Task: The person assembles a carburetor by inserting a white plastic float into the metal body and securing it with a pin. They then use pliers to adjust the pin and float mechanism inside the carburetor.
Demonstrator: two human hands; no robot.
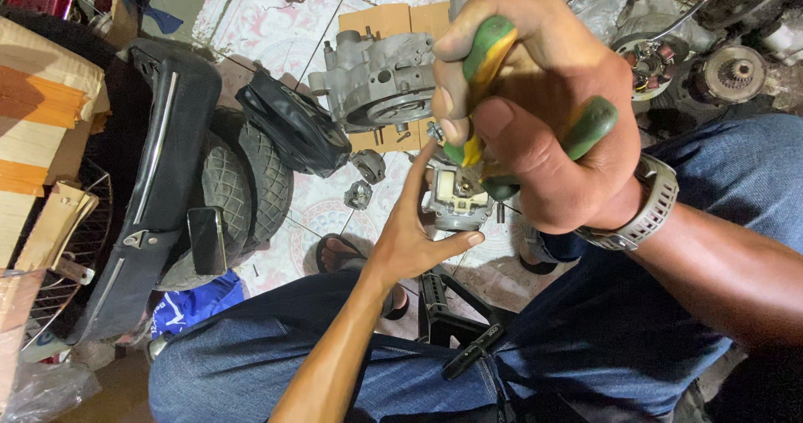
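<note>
My right hand is closed around green-and-yellow handled pliers, whose jaws point down onto a small grey metal carburettor-like part. My left hand cradles that part from below and the left, fingers spread and thumb under it. A grey watch sits on my right wrist. Both hands hover above my knees, in blue jeans.
On the tiled floor lie a grey engine casing on cardboard, small metal parts, two tyres, a black scooter panel and a black seat piece. Round engine parts sit at the upper right. My sandalled foot is below.
</note>
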